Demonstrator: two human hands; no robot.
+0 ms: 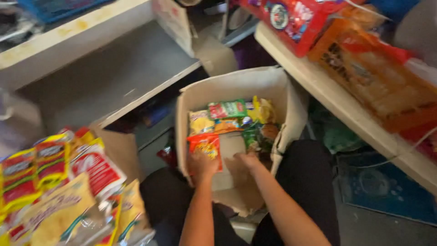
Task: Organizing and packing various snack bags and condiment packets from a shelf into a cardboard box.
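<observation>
At the far left, a pile of snack packets (59, 191) in yellow, red and white fills the near corner. Above and behind it stands a grey shelf (114, 73) with a pale, worn top edge.

In the middle, an open cardboard box (236, 86) sits on the floor between the person's knees, which are in black trousers. Inside it lie several small snack bags: a green one (226, 109) at the back, a yellow one (201, 121) beside it, and more green and yellow bags toward the right wall.

The left hand (202, 165) reaches into the near side of the box and closes its fingers on an orange snack bag (205, 145), which lies just beyond the knuckles, against the box's left wall. The right hand (248, 160) is just beside it to the right, resting low on the bare cardboard floor of the box; blur hides whether its fingers grip anything.

At the right, a pale desk (327, 95) runs diagonally, carrying a red packet (291, 20) and orange packets (378, 77). Below it lies a blue mat (387, 187).
</observation>
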